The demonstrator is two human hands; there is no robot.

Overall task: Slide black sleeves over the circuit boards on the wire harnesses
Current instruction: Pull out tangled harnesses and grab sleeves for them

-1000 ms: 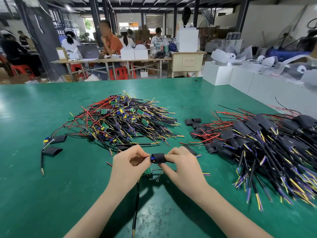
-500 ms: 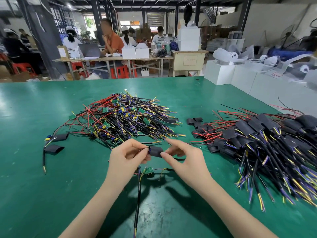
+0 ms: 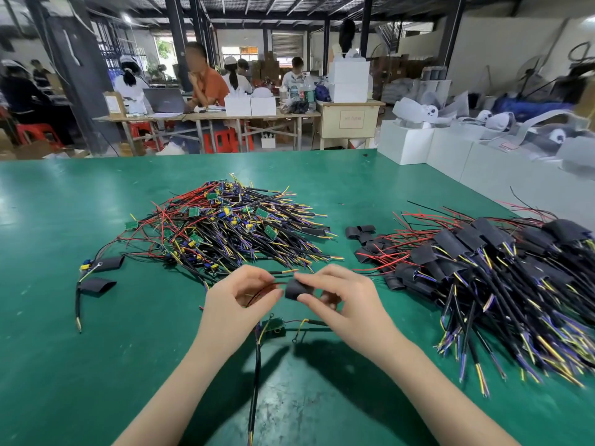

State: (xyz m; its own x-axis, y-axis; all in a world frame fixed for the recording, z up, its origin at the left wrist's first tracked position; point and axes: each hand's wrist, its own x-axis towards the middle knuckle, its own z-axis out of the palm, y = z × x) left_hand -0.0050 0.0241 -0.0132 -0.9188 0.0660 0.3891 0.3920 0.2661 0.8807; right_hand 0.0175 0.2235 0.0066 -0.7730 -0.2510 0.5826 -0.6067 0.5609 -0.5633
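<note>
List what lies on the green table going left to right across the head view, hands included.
Two loose sleeved harnesses → pile of unsleeved harnesses → left hand → black sleeve pinched by right hand → pile of sleeved harnesses.

Dim workshop, perhaps steel-beamed

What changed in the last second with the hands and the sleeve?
The black sleeve no longer sits over the blue connector it covered a second ago; the right hand now pinches it apart from the left hand, which holds the thin wires. Both hands have risen slightly off the table. The green board still lies on the table beneath them. Both wire piles stayed put.
</note>
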